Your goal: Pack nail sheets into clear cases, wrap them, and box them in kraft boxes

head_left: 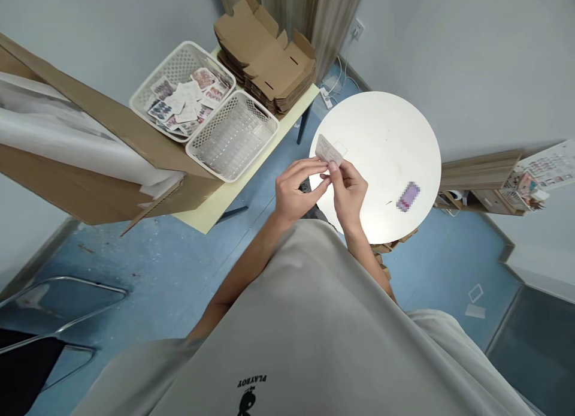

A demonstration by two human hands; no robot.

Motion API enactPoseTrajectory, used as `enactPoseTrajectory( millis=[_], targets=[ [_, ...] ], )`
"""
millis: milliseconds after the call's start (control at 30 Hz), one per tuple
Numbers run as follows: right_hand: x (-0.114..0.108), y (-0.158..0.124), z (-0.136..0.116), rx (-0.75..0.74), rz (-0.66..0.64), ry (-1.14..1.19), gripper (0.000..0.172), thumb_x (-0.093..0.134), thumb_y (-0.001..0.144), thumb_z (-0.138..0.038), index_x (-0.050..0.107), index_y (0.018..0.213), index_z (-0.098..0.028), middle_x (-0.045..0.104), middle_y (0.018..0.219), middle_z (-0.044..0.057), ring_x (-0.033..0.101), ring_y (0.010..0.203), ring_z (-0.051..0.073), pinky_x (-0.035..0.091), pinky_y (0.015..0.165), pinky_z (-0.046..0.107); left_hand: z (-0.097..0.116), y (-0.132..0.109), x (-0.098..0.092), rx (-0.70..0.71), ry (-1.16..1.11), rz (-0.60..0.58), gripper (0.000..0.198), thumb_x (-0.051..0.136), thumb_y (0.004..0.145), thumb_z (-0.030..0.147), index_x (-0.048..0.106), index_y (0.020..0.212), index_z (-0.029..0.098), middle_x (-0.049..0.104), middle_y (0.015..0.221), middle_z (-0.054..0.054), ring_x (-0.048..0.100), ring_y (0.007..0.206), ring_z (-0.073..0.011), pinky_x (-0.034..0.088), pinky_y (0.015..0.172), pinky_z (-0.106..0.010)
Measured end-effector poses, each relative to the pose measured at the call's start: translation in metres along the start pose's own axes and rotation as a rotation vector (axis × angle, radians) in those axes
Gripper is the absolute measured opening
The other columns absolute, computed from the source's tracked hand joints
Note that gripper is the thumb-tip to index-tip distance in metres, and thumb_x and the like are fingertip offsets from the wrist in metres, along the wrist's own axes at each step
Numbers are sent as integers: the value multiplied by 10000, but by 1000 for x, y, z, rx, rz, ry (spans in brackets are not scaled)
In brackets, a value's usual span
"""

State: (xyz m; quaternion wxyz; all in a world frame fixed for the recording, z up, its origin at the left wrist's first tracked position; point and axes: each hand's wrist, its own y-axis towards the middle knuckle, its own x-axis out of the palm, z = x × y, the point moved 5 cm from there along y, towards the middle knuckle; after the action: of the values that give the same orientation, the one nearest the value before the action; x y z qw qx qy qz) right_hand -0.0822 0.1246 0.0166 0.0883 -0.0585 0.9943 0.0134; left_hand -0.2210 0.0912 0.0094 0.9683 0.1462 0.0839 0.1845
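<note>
A small white card with lines of fine print is held up between my hands, over the left side of the round white table. My right hand pinches its lower right part, the thumb lying across the front. From the left, my left hand closes on the card's lower edge with bent fingers; its thumb tip is close to my right fingers. What lies behind the card is hidden. Just beyond it, a faint clear rectangular outline shows on the tabletop. A blurred-out purple object lies farther right.
On a pale yellow table stand a white basket of printed packets, another basket of clear plastic pieces, and stacked cardboard boxes. A large open carton is at left, a metal-framed chair below, a shelf at right.
</note>
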Motion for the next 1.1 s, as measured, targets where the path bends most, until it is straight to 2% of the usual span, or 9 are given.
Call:
enactPoseTrajectory(
  millis=[167,300,400,500,600,700,800,900,1100],
  targets=[
    [-9,7,-2,54,-18,46,557,637,1007,-784,794,1188,-281,785,1106,32,757,1025,197,737,837,340,-16,2,-8,-213,-126,103,480,870,919,592,802,1257,259,790,1255,-97,776,1160,-256,656,921,-360],
    [-11,6,0,111,-62,91,498,685,1007,-731,806,1122,-262,795,1102,43,780,994,201,731,771,327,-31,3,-4,-416,-311,28,464,857,906,643,846,1081,213,837,1041,-93,784,923,-211,635,805,-328],
    [-12,5,6,119,-89,72,476,697,1011,-704,801,1160,-264,807,1117,55,790,1041,224,727,784,346,-33,1,-4,-469,-339,64,448,896,862,640,852,978,210,835,928,-70,760,822,-186,629,766,-322],
    [-16,2,5,35,-15,-15,466,675,1040,-668,760,1301,-291,791,1252,79,757,1211,255,717,886,386,-28,-1,-7,-423,-290,143,406,892,877,619,853,949,221,823,901,-57,760,813,-181,633,758,-320],
    [-17,-7,-7,-116,94,-121,429,625,1090,-609,707,1400,-324,704,1454,106,645,1435,288,671,1040,460,-20,-3,-10,-308,-185,214,352,837,948,592,859,983,242,818,940,-53,778,865,-186,643,775,-319],
    [-5,-19,-19,-207,54,-179,399,595,1113,-579,696,1408,-331,666,1515,114,591,1504,293,645,1088,485,-11,-5,-12,-182,-91,241,318,767,1018,563,866,1056,263,833,1058,-60,803,990,-209,665,834,-340],
    [7,-24,-21,-171,-14,-103,431,643,1085,-601,696,1411,-323,679,1514,111,650,1434,286,652,1081,473,-4,-8,-9,-58,-21,207,303,745,1040,544,865,1116,276,841,1163,-62,811,1092,-237,685,907,-386],
    [10,-23,-15,-110,-11,10,484,704,1042,-626,700,1407,-308,708,1474,108,720,1321,274,655,1076,461,-1,-11,-6,57,78,144,299,753,1038,538,854,1147,278,845,1173,-60,815,1113,-242,682,988,-423],
    [-9,-12,1,-49,79,18,408,713,1026,-641,771,1159,-260,792,1118,56,773,1065,217,681,961,394,-2,-16,0,169,180,37,360,787,1002,575,814,1210,283,833,1218,-74,788,1181,-273,662,1035,-475]
  ],
)
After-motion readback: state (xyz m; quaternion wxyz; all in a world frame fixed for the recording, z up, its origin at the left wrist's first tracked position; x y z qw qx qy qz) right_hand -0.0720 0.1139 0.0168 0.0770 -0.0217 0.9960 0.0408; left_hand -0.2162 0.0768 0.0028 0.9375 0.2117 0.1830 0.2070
